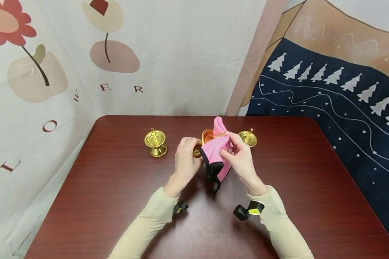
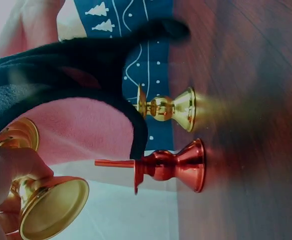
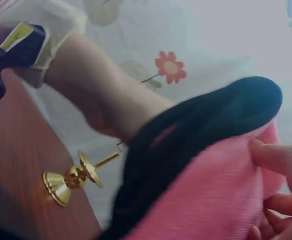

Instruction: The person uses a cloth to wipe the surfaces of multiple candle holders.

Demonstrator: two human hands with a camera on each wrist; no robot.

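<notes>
My left hand (image 1: 185, 157) grips a gold candle holder (image 1: 197, 150), tilted on its side above the table. Its flared base (image 2: 55, 209) points toward the lower middle of the left wrist view. A pink cloth with black edging (image 1: 211, 147) drapes over the holder's far end, by its dish and thin spike. My right hand (image 1: 244, 158) pinches this cloth between thumb and fingers at the spike's end. In the right wrist view, the cloth (image 3: 205, 195) hides the held holder and most of my left hand.
On the brown table (image 1: 116, 201) stand a gold candle holder (image 1: 155, 142) at left and another (image 1: 247, 138) at right, partly behind my right hand. A red holder (image 2: 171, 169) stands beside the right one. Printed curtains (image 1: 181, 54) hang behind the table.
</notes>
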